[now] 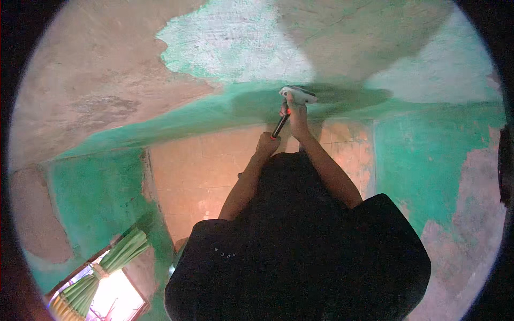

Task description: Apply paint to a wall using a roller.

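Note:
A hand tool (281, 125) with a black handle, red-orange accents and a broad pale head (303, 94) slants up in front of me. Its exact kind is unclear. My left hand (268, 145) is wrapped around the lower end of the handle. Higher up, my right hand (296, 116) grips the tool just below the head, with a finger lying along the head's back. The head is at the green lower band of the wall (225, 96); I cannot tell whether it touches. Above that band, the wall (249, 44) shows pale, patchy paint.
Tan floor tiles (188, 164) lie below the wall. Side walls (100, 188) with worn green paint flank me. At lower left, a bright window (120, 295) has a tied green curtain (122, 250). Bare, brownish plaster (100, 88) spreads across the upper left wall.

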Demonstrator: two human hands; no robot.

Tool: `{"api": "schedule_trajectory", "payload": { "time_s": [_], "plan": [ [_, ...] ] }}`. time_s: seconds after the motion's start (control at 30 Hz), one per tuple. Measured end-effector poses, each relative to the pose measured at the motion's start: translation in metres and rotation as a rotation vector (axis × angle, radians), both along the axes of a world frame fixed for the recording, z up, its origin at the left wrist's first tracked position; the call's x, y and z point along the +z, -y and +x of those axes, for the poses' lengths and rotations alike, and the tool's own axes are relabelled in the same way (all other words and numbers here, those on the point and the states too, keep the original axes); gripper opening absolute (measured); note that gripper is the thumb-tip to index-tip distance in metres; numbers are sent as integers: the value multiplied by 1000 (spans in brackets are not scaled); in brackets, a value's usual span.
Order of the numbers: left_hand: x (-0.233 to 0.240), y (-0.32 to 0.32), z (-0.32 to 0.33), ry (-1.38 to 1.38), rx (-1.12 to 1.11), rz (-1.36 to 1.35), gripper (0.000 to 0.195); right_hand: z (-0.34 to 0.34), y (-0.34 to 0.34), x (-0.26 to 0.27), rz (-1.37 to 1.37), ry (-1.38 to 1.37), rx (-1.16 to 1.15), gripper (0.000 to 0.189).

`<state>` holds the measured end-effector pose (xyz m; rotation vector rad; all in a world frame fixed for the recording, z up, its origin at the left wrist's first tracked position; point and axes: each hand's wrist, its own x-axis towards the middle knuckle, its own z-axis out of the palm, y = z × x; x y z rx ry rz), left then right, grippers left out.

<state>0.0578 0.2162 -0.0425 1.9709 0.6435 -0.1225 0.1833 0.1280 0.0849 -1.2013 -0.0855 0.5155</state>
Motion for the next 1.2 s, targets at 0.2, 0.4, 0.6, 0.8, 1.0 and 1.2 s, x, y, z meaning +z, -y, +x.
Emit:
{"api": "schedule_trajectory", "payload": {
  "time_s": [0.2, 0.4, 0.6, 0.8, 1.0, 1.2],
  "plan": [
    [20, 6, 2, -118, -11, -72, 38, -3, -3, -5, 49, -13, -31, 38],
    [9, 2, -4, -48, -19, -23, 39, -2, -2, -19, 82, -7, 49, 29],
    [9, 11, -9, -101, 44, -57, 31, -3, 2, -2, 7, -47, 12, 28],
    [20, 19, -8, 152, 45, 130, 35, 0, -2, -13, 13, -9, -6, 34],
    [22, 12, -4, -68, 21, -85, 35, -2, -4, -9, 125, -72, 26, 32],
    [19, 12, -4, -92, 44, -58, 35, -1, -3, -6, 53, -13, 0, 34]
  ]
}}
